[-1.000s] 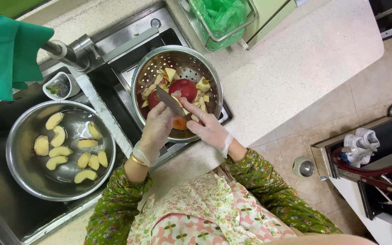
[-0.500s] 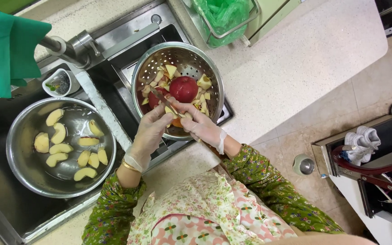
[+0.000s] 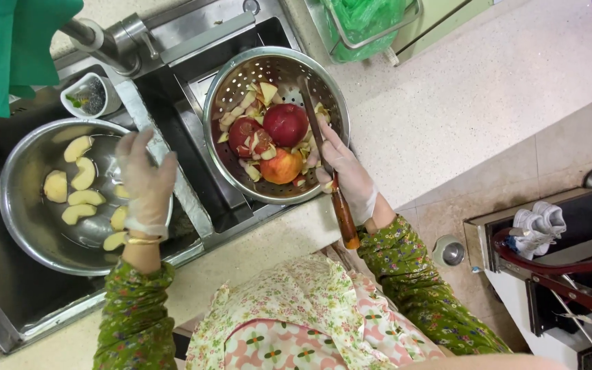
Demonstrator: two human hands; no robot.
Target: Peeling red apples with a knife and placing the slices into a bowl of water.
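Right hand grips knife; left hand moved over bowl.

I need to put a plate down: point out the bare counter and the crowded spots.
Bare counter lies right of the colander, below the green-bagged bin. A narrow strip runs between the sink edge and the apron. Crowded: colander with apples and knife, and the bowl of slices under the left hand.

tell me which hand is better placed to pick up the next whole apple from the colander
Probably the left hand: it looks empty over the bowl, while the right hand holds the knife beside the apples.
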